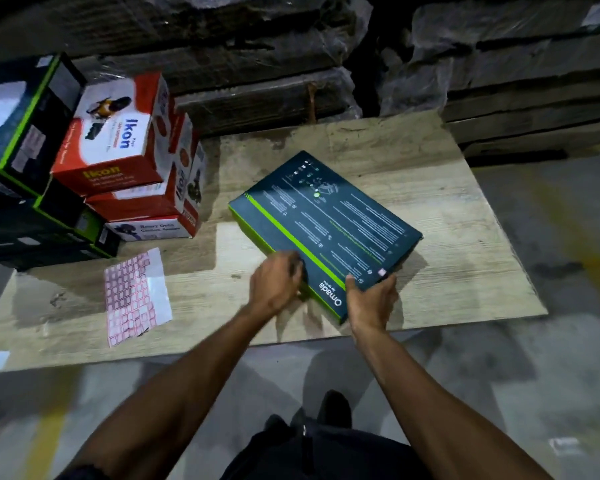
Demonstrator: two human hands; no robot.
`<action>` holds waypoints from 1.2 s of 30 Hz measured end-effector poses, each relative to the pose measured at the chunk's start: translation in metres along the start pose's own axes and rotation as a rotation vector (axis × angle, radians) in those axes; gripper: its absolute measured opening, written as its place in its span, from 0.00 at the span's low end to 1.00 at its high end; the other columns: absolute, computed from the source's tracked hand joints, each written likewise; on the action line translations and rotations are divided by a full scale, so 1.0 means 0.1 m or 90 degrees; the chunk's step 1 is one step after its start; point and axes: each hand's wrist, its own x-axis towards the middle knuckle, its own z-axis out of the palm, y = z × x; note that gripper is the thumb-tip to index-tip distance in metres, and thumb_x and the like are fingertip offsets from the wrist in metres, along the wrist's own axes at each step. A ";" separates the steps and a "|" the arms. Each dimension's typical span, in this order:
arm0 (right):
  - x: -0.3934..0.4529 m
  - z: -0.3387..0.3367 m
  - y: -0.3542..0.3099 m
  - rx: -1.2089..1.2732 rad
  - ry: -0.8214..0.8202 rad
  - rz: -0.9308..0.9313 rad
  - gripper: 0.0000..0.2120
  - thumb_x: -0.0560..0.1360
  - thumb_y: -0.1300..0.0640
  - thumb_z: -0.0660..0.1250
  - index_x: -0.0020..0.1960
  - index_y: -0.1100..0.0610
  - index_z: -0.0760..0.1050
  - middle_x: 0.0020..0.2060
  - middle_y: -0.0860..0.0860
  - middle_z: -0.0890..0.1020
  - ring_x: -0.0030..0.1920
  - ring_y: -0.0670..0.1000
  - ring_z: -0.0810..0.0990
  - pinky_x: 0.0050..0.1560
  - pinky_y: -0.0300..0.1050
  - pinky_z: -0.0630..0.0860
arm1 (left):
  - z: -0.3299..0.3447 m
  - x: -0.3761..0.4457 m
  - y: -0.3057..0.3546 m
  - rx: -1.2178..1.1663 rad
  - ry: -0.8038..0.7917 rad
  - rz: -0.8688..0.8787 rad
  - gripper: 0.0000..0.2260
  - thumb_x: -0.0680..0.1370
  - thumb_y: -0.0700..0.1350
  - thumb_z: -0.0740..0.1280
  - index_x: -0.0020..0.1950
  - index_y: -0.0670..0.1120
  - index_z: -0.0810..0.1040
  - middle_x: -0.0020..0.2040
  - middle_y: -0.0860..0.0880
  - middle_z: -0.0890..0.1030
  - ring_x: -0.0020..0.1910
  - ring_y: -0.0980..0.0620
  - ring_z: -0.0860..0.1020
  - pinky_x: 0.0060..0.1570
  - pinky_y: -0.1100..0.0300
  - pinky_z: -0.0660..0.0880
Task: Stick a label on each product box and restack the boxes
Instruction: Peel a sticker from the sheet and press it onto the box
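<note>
A flat dark teal box with a green stripe, marked Omada (329, 223), lies tilted on the wooden board (447, 244). A small pink label (382, 272) sits on its near corner. My right hand (371, 303) grips the box's near end, thumb on top. My left hand (278, 282) holds the box's near left edge, fingers curled against its side. A sheet of pink labels (136, 296) lies on the board to the left.
A stack of red and white Ikon boxes (118, 147) stands at the back left, beside dark green-edged boxes (18, 126). Wrapped flat cartons (257, 64) are piled behind the board. Grey floor with yellow lines surrounds it.
</note>
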 end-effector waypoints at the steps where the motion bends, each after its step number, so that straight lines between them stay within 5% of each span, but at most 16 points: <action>1: 0.01 -0.01 0.01 -0.004 -0.008 -0.003 0.41 0.75 0.51 0.71 0.77 0.64 0.52 0.72 0.64 0.64 0.73 0.61 0.62 0.71 0.52 0.62 | -0.07 0.21 -0.05 0.027 0.025 -0.006 0.11 0.79 0.49 0.62 0.59 0.48 0.79 0.55 0.41 0.78 0.57 0.40 0.75 0.52 0.52 0.70; 8: 0.07 0.08 0.05 0.008 0.001 0.003 0.33 0.76 0.56 0.69 0.75 0.64 0.58 0.70 0.61 0.68 0.70 0.61 0.66 0.69 0.50 0.64 | -0.38 1.45 -0.42 0.165 -0.008 -0.115 0.30 0.79 0.57 0.62 0.73 0.40 0.63 0.73 0.37 0.64 0.72 0.38 0.62 0.69 0.47 0.60; 19: 0.72 -0.02 -0.52 -0.125 -0.064 -0.006 0.20 0.73 0.60 0.64 0.64 0.51 0.72 0.57 0.56 0.81 0.56 0.60 0.80 0.55 0.50 0.76 | -0.35 0.78 -0.83 0.090 0.067 -0.170 0.23 0.79 0.56 0.61 0.67 0.41 0.68 0.56 0.30 0.73 0.57 0.32 0.72 0.55 0.45 0.70; 26: 1.08 0.05 -0.94 -0.304 -0.074 -0.155 0.21 0.76 0.60 0.62 0.69 0.52 0.68 0.64 0.57 0.74 0.64 0.62 0.73 0.64 0.56 0.70 | -0.24 -0.12 -0.72 0.047 0.058 -0.208 0.23 0.79 0.53 0.63 0.68 0.40 0.68 0.54 0.34 0.74 0.52 0.33 0.75 0.48 0.46 0.73; 29: 1.12 0.11 -1.03 -0.381 -0.032 -0.224 0.20 0.77 0.61 0.60 0.69 0.50 0.69 0.66 0.55 0.71 0.66 0.59 0.70 0.68 0.53 0.62 | -0.17 -0.44 -0.55 0.045 0.032 -0.194 0.28 0.77 0.56 0.56 0.71 0.39 0.67 0.51 0.37 0.75 0.52 0.35 0.75 0.48 0.48 0.72; 32: 1.07 0.11 -0.96 -0.401 0.043 -0.263 0.18 0.78 0.58 0.62 0.67 0.52 0.70 0.68 0.55 0.69 0.69 0.57 0.66 0.72 0.52 0.56 | -0.14 -0.70 -0.51 0.052 0.002 -0.137 0.34 0.73 0.59 0.48 0.71 0.39 0.68 0.50 0.40 0.75 0.51 0.38 0.76 0.47 0.48 0.74; 36: 0.67 0.09 -0.63 -0.334 0.070 -0.261 0.28 0.76 0.55 0.66 0.74 0.57 0.63 0.77 0.58 0.57 0.76 0.59 0.56 0.75 0.53 0.51 | -0.30 -0.60 -0.81 0.093 0.045 0.029 0.26 0.72 0.56 0.55 0.60 0.42 0.77 0.49 0.41 0.75 0.48 0.38 0.76 0.43 0.47 0.78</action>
